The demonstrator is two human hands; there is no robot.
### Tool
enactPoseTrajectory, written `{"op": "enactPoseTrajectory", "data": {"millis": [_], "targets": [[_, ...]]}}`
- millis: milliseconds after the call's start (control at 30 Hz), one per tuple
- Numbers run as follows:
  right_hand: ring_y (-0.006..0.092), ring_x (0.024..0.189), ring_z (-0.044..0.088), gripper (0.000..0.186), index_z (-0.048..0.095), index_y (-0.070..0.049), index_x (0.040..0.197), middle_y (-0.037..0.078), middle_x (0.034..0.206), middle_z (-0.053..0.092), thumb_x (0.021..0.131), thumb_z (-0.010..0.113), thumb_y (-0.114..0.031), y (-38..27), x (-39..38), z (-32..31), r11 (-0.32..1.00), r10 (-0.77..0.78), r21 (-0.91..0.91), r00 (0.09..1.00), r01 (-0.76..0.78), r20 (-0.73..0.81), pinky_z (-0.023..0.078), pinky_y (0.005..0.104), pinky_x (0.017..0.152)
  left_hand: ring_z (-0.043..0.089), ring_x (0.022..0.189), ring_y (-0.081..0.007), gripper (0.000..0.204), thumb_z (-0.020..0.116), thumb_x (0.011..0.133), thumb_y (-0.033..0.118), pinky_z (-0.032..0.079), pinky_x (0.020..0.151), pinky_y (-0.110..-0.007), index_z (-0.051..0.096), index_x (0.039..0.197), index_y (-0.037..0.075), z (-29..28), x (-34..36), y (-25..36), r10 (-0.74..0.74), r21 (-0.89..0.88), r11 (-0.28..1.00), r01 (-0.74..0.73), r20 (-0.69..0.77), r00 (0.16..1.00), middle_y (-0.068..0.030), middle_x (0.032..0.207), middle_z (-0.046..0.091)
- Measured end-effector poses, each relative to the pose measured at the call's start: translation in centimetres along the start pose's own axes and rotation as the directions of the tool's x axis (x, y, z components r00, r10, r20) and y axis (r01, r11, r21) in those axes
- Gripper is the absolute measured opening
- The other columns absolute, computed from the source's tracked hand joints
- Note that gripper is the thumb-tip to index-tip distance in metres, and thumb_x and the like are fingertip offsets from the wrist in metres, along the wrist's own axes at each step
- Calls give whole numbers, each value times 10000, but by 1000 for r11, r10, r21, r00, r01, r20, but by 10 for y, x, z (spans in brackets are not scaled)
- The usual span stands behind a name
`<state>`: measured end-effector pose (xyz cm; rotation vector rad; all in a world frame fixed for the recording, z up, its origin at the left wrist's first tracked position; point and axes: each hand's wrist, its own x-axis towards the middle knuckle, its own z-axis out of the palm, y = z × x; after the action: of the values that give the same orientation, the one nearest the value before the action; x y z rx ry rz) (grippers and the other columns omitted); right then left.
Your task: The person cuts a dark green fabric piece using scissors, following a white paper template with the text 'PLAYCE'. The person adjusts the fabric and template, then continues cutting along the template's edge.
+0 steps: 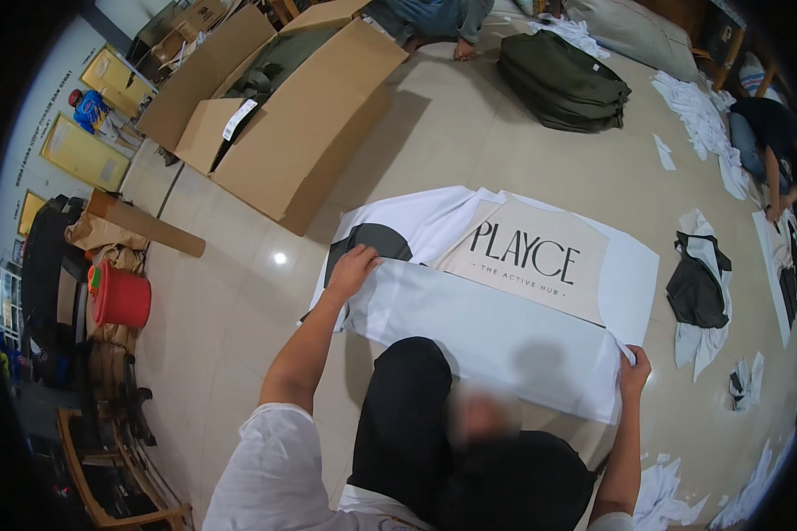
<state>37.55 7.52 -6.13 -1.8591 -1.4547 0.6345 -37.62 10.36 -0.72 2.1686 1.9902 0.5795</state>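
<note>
A large white sheet point(487, 332) lies on the floor before my knees, with a flap folded over its near side. Whether it is paper or cloth I cannot tell. Pinching the flap's upper left corner, next to a dark green cloth piece point(376, 237), is my left hand point(354, 271). At the sheet's right end, my right hand point(634, 372) has its fingers closed on the near edge. A cream fabric panel point(584, 243) printed with dark lettering rests on the sheet, its lower edge covered by the flap.
An open cardboard box point(328, 133) holding dark green fabric stands at the upper left. Beyond the sheet sits a pile of dark green cloth point(562, 84). White and green cloth pieces point(700, 288) lie to the right. A red bucket point(121, 296) is at far left; another person point(766, 146) crouches at far right.
</note>
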Motion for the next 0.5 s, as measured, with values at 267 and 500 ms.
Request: {"op": "enactPoseTrajectory", "data": {"millis": [267,500], "targets": [[265,1024,752,240,777,54,1142,171,1073,803,928,788,-56,39,-10,-6,996,-39,-78,995,32,-94,578,392,957,705,1028,-455,233,698,1085,279,568,893,-564,694,1127,50,24,18,-11,-72,-70,995,76,63,995,-178,1091,726],[199,930,737,269,808,-6,1193,127,1016,816,940,759,-86,22,-5,-3,994,85,-69,996,-87,-37,574,357,858,709,1032,-476,290,681,1114,282,560,908,-509,698,1154,-5,35,-13,-43,-113,-64,991,116,52,992,-252,1119,733]]}}
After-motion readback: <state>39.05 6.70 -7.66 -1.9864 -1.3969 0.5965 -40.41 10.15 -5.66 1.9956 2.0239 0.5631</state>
